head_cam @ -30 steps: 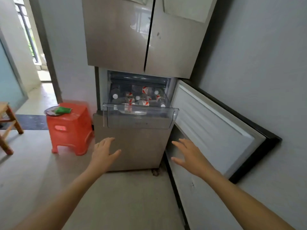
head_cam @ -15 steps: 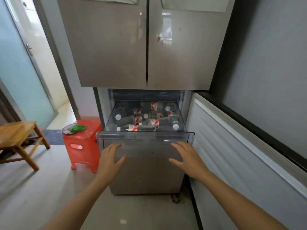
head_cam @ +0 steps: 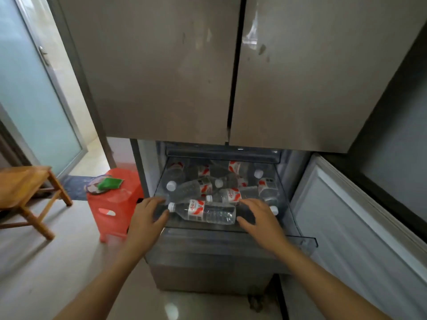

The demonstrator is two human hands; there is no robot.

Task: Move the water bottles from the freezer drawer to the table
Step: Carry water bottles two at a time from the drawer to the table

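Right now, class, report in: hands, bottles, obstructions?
Left hand and right hand open, flanking the front water bottle, no grip yet. Freezer drawer out, more bottles behind. No obstruction seen.

- The front water bottle (head_cam: 209, 213), lying on its side in the freezer drawer (head_cam: 302, 241), is showing a white and red label with red script on it; the script is blurring out and cannot be read.
- The second bottle (head_cam: 227, 195), just behind, is carrying the same red script on white, also unreadable.
- The back bottles (head_cam: 234, 166) are showing only red and white label patches.
- Nothing is reading as a clear word, brand or number.
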